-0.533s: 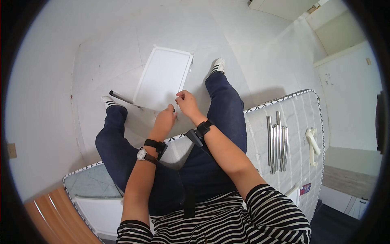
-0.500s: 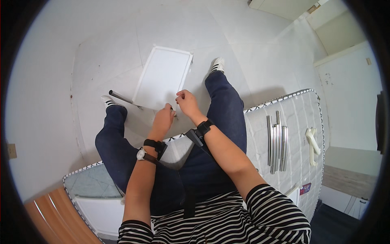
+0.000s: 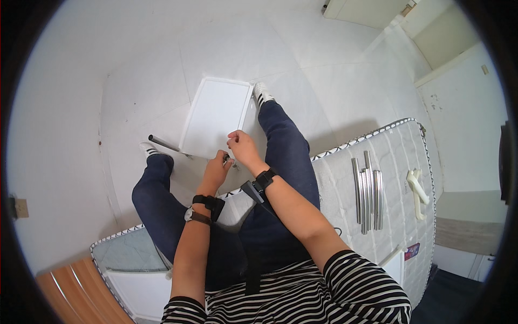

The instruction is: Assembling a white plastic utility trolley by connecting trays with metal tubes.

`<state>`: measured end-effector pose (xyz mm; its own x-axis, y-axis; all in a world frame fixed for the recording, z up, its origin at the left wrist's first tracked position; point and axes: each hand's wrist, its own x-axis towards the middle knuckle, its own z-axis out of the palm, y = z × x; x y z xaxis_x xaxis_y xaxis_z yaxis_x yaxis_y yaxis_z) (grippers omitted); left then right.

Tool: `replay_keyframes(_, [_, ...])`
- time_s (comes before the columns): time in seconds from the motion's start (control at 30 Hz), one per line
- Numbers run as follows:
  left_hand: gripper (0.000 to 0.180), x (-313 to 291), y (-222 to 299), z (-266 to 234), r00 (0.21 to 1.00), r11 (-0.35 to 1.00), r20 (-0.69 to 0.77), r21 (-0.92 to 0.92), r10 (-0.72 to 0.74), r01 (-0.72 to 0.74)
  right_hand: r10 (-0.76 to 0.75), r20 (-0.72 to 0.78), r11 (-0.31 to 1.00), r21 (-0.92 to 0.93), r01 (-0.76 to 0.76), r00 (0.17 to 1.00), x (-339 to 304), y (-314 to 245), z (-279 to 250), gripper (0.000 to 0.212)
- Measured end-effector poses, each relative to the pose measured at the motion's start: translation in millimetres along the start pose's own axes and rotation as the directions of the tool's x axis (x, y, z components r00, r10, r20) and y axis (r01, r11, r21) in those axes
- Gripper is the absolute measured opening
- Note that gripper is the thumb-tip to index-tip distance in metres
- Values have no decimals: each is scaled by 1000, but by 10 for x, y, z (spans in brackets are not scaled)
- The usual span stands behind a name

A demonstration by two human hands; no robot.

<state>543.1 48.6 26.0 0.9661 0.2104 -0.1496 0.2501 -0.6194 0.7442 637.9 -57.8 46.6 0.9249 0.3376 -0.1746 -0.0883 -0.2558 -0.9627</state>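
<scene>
A white rectangular shelf panel [image 3: 217,108] with a raised rim lies on the floor between my feet. From its near left corner sticks out a shiny metal tube [image 3: 164,143] with a dark end. At the near right corner my left hand [image 3: 215,168] is closed around a dark-ended tube [image 3: 226,158], seen almost end-on and mostly covered by the fingers. Just above and right of it, my right hand [image 3: 245,148] hovers over the panel's edge with its fingers curled together. Whatever it may hold is too small to make out.
On the grey mattress [image 3: 345,189] to my right lie several metal tubes [image 3: 368,194] and white plastic brackets [image 3: 416,194]. Another white panel [image 3: 141,291] rests at the lower left. My right shoe [image 3: 263,93] is against the floor panel's far right corner.
My right foot has come inward to the panel's far right corner. Both hands stay by the near right corner, with the left hand's dark-ended tube now showing more. The view has shifted slightly.
</scene>
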Motion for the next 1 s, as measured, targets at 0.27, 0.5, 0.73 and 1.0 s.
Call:
replay_keyframes(0.27, [51,-121,-168,138,989,973,31,-173,-147,150,-45,39,997,-55,47,998,20,145,93,21])
replay_keyframes(0.5, [71,-221,-485,216,887,772,324,-449,-328,450,-78,12,988,-131,79,997,-49,142,30,22])
replay_keyframes(0.73, [63,-323,-449,193,918,781,118,-492,-378,384,-64,-13,981,-183,60,998,-30,207,92,22])
replay_keyframes(1.0, [52,-300,-754,-68,706,447,-43,-800,-707,399,-80,21,983,-166,82,997,-69,106,227,23])
